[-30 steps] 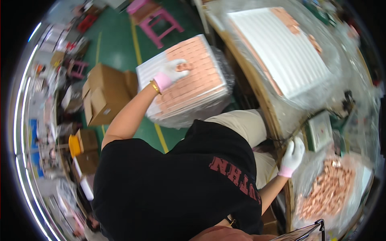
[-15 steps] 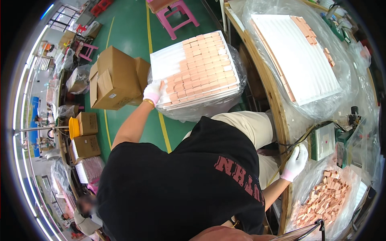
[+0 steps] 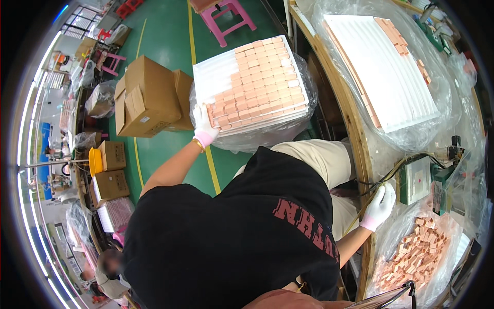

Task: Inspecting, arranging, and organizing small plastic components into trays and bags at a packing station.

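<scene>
A person's gloved left hand (image 3: 203, 123) is at the near left corner of a white ridged tray (image 3: 212, 77), its fingertips against the end of the nearest rows of copper-coloured pieces (image 3: 260, 82). Those rows stretch rightward and away from it; whether it grips one cannot be told. Well apart, the gloved right hand (image 3: 379, 206) is at the tabletop (image 3: 383, 154) edge, fingers close together, its grip unclear. A loose copper-coloured pile (image 3: 414, 252) lies near it, lower in view.
</scene>
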Tool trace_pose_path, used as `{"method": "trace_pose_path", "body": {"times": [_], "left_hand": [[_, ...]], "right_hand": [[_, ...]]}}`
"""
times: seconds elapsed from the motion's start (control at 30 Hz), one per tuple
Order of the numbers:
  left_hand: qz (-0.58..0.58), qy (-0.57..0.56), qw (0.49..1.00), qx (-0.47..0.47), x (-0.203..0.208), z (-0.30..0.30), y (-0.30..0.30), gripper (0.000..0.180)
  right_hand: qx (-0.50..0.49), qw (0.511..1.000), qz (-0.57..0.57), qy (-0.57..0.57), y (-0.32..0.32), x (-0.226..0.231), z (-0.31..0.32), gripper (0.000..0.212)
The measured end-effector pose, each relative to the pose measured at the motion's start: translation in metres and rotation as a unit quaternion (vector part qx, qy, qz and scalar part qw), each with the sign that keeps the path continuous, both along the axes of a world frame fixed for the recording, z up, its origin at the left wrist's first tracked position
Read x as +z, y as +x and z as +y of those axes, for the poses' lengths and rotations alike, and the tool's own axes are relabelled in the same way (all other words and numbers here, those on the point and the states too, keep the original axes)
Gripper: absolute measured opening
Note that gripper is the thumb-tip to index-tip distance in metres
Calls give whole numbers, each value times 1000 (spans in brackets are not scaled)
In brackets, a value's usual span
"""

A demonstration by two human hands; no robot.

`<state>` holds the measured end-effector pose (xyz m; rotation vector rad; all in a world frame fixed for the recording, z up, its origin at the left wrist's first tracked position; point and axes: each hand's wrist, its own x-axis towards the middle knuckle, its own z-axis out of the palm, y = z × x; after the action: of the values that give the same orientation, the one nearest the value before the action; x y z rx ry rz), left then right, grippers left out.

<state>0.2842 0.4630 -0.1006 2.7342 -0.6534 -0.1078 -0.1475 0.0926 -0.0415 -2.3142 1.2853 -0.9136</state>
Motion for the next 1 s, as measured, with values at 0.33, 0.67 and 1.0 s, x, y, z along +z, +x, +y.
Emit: {"method": "trace_pose_path", "body": {"times": [0.33,0.67,1.0], "left_hand": [[-144,-191,969,-59,13,-76,13,76],[-133,-245,790,-547,123,-472,-22,50],[-266,181,712,-624,180,-668,-25,55]], "right_hand": [[-46,999,-7,-13,11,14,9,19],[-80,995,-1,-60,4,18,8,22],[-113,992,20,-52,12,17,3,19]]}}
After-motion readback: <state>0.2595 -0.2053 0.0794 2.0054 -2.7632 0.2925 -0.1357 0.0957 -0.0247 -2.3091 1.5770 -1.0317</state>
